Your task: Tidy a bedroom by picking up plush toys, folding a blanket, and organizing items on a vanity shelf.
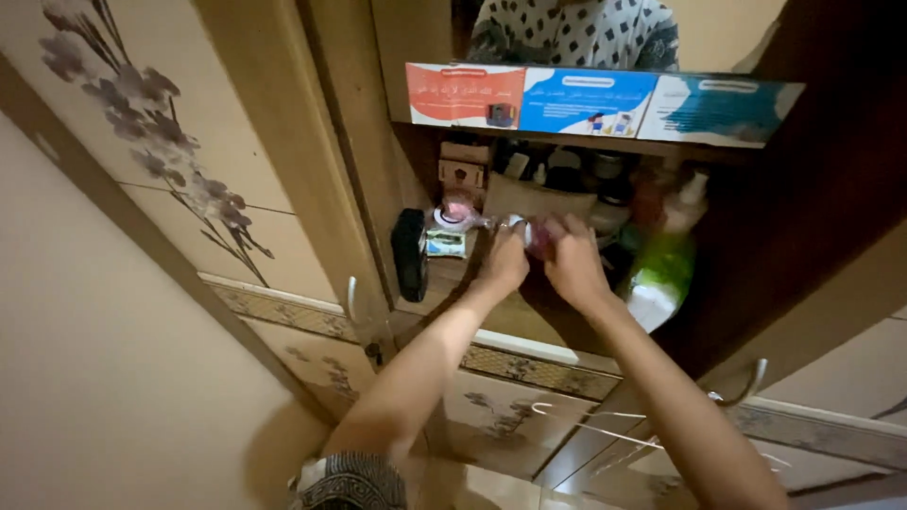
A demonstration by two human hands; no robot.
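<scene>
My left hand and right hand meet on a small pink bottle, both closed round it, lifted just off the shelf beside a green bottle.

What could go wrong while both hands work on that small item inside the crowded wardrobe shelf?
The left hand and right hand grip a small reddish item amid clutter; an elbow shift might topple the green-and-white plastic bottle. The item could slip and fall off the wooden shelf.
</scene>
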